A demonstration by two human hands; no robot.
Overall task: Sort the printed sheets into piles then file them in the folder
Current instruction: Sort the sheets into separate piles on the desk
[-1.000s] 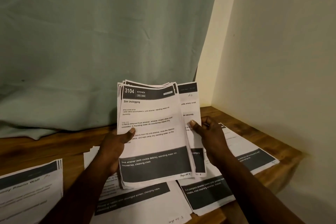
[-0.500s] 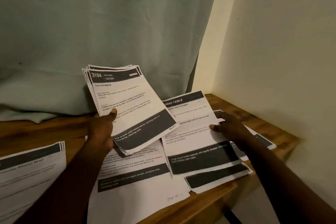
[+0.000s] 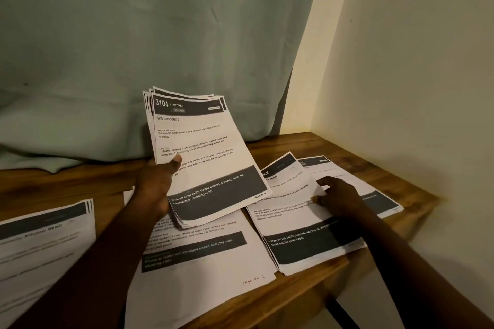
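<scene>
**The unsorted stack and the sheet being laid down.** The held stack of printed sheets stands tilted above the table. Its lower edge hangs over the centre pile, and its top sheet is headed "3104 Kitchen, Sink Unclogging". We judge it light but limp. The corners fan at the top and the bottom edge droops, so loose sheets may slide against one another and spill. A hold low on one long edge, thumb in front and fingers behind, suits it best. Single sheets are better peeled from a free corner than dragged.

The left hand grasps the stack in just this way, with its thumb pressed on the printed face. The right hand rests on the dropper sheet, which lies on top of a pile to the right of the centre pile. Its fingers are bent at the sheet's right edge. We cannot tell whether they pinch that edge or only press it flat.

Further sheets form a far-right pile, partly under the dropper sheet, and a left pile headed "Photo Wall" at the table's left.

Behind the table hangs a pale green curtain. A cream wall closes the right side.
</scene>
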